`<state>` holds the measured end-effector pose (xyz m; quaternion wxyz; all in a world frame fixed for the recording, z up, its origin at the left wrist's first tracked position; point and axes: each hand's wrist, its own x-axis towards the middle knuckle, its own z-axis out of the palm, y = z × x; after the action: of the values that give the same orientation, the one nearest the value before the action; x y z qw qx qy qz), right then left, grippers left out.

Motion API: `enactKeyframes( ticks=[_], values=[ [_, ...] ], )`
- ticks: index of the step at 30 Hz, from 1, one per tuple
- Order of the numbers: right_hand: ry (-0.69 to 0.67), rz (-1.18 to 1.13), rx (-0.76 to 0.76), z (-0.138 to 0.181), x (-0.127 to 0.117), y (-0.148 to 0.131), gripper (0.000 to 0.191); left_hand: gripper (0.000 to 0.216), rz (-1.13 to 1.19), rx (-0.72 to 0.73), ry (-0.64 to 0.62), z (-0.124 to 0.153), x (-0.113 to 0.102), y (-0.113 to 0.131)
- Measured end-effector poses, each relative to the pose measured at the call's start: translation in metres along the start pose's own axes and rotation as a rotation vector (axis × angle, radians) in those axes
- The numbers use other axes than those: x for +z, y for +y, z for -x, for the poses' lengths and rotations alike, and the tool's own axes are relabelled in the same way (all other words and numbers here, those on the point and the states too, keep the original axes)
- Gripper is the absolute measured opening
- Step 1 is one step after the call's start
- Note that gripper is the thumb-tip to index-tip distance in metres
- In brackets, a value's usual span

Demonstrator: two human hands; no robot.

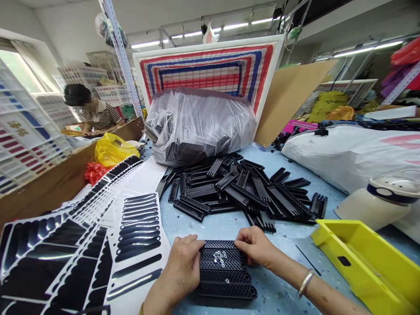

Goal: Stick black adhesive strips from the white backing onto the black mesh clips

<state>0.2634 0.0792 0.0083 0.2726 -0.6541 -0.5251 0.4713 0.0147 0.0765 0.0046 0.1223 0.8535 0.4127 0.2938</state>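
Both hands rested at the near edge of the desk (226, 225), bracketing a row of black perforated strips (225, 275) laid side by side. My left hand (182, 267) curled loosely against the row's left ends, fingers bent, pressing rather than gripping. My right hand (254, 247) pinched the right end of the farthest strips between thumb and fingertips. Small silver screws (220, 257) sat on top of the strips. Just beyond them sprawled a loose heap of black strips (243, 192), and behind it a bulging clear plastic bag (200, 124) blocked the desk's middle. White sheets of black stickers (138, 232) covered the left edge. A yellow tray (367, 258) lay at the right edge, near a white bag (354, 153). Another person (95, 111) sat at the far left.
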Motion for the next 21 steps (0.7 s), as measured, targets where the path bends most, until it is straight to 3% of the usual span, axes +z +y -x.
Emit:
enactKeyframes(
  ticks=[7,14,21],
  values=[
    [-0.001,-0.011,-0.04,0.001,-0.001,0.006,0.018,0.042,-0.018,0.011,0.001,-0.004,-0.006,0.002],
    [-0.004,-0.025,-0.053,0.0,-0.001,0.011,0.022,0.053,-0.168,-0.028,-0.244,-0.009,-0.015,0.006],
    [0.0,-0.03,-0.068,-0.003,-0.001,0.013,0.025,0.062,-0.254,-0.06,-0.346,-0.006,-0.028,-0.001]
  ],
)
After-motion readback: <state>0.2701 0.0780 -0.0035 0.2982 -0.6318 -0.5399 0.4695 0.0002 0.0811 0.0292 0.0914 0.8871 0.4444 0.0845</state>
